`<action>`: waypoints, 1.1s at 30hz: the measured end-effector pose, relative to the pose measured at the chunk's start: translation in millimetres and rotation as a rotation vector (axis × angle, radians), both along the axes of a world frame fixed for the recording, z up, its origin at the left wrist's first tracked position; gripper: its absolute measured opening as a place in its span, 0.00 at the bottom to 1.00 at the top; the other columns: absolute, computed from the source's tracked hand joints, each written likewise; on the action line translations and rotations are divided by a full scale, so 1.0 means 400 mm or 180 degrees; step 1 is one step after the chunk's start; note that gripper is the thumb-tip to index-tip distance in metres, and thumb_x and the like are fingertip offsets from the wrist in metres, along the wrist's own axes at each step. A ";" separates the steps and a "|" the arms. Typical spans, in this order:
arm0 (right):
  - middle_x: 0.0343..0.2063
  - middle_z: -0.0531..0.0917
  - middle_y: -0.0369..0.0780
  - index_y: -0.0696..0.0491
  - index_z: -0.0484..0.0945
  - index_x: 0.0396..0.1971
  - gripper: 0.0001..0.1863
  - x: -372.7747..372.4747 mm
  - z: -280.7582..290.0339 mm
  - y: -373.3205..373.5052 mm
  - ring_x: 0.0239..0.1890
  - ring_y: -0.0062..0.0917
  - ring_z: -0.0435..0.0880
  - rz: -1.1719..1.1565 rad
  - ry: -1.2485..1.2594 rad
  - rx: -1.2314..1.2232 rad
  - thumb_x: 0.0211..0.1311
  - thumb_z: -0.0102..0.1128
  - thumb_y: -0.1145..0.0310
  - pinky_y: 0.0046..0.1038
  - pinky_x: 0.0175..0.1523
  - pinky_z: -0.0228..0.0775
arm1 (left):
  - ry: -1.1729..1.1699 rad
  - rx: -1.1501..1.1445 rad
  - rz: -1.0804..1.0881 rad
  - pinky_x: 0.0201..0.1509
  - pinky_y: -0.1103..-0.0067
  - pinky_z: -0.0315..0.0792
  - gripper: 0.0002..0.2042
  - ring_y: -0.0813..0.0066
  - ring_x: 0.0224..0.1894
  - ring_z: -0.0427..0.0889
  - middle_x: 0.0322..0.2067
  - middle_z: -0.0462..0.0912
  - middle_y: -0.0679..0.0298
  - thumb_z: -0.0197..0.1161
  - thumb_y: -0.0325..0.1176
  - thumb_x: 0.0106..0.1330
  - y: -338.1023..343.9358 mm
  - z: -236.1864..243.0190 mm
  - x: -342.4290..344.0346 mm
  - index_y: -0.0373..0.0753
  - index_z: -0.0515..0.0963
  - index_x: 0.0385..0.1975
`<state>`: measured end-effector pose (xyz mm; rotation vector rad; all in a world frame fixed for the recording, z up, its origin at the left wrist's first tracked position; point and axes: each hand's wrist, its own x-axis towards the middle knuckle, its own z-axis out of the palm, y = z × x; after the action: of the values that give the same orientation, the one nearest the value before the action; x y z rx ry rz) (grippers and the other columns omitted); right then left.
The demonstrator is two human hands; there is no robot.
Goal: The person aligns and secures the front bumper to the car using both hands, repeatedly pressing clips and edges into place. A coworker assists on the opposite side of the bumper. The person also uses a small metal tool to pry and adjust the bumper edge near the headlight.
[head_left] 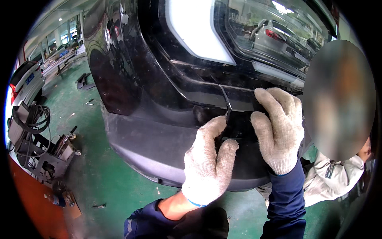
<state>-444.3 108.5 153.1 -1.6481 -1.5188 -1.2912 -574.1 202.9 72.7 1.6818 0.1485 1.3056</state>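
Observation:
A dark vehicle's rear corner [119, 79] fills the middle, with grey-black plastic bumper [143, 139] below glossy bodywork and a white lamp strip [191, 28]. My left hand [205, 167], in a white knit glove, has its thumb and index finger apart at the bumper's upper edge, beside a narrow dark trim edge [225, 99]. My right hand [278, 131], also gloved, rests on the black panel just right of it, fingers slightly bent and apart. What lies under both sets of fingertips is partly hidden.
A co-worker in a light jacket [334, 177] crouches at right, partly blurred. At left are a wheeled machine with coiled hose [38, 139], a white car [30, 83], dark loose parts [83, 81], small tools [98, 206] and a bottle [51, 199] on the floor.

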 end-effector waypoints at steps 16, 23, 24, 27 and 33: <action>0.44 0.83 0.43 0.55 0.82 0.47 0.22 0.015 -0.019 -0.005 0.48 0.41 0.81 -0.0004 0.0031 0.0129 0.47 0.71 0.75 0.38 0.57 0.73 | 0.0090 -0.0695 -0.0419 0.49 0.81 0.75 0.19 0.78 0.41 0.81 0.42 0.86 0.56 0.62 0.25 0.69 0.008 0.017 -0.017 0.31 0.75 0.59; 0.52 0.81 0.44 0.54 0.81 0.50 0.26 -0.026 -0.056 -0.055 0.57 0.44 0.79 -0.0091 0.0300 -0.0026 0.46 0.71 0.74 0.46 0.67 0.68 | 0.0003 -0.0626 -0.0457 0.56 0.81 0.73 0.17 0.78 0.48 0.80 0.48 0.85 0.55 0.62 0.25 0.71 0.043 0.007 -0.025 0.29 0.77 0.58; 0.52 0.81 0.44 0.54 0.81 0.51 0.26 -0.029 -0.060 -0.058 0.57 0.44 0.78 -0.0102 0.0319 -0.0027 0.46 0.71 0.74 0.46 0.67 0.67 | -0.0017 -0.0670 -0.0550 0.57 0.81 0.73 0.18 0.77 0.49 0.80 0.49 0.85 0.55 0.62 0.25 0.71 0.048 0.008 -0.026 0.29 0.77 0.59; 0.52 0.81 0.44 0.54 0.81 0.51 0.27 -0.030 -0.061 -0.059 0.58 0.44 0.78 -0.0131 0.0313 0.0008 0.45 0.72 0.74 0.46 0.68 0.67 | -0.0079 -0.0724 -0.0781 0.58 0.80 0.72 0.18 0.76 0.51 0.80 0.49 0.85 0.55 0.62 0.26 0.71 0.063 0.001 -0.026 0.28 0.77 0.58; 0.55 0.79 0.44 0.53 0.79 0.54 0.34 -0.021 -0.070 -0.054 0.59 0.44 0.77 -0.0140 0.0281 -0.0108 0.40 0.75 0.72 0.48 0.68 0.66 | 0.0100 -0.0845 -0.1018 0.57 0.81 0.72 0.17 0.76 0.50 0.80 0.48 0.85 0.56 0.62 0.27 0.71 0.073 0.015 -0.041 0.28 0.77 0.58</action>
<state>-452.8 86.7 125.2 -1.7456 -1.4674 -1.2049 -590.7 232.1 78.8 1.4318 0.0639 0.9752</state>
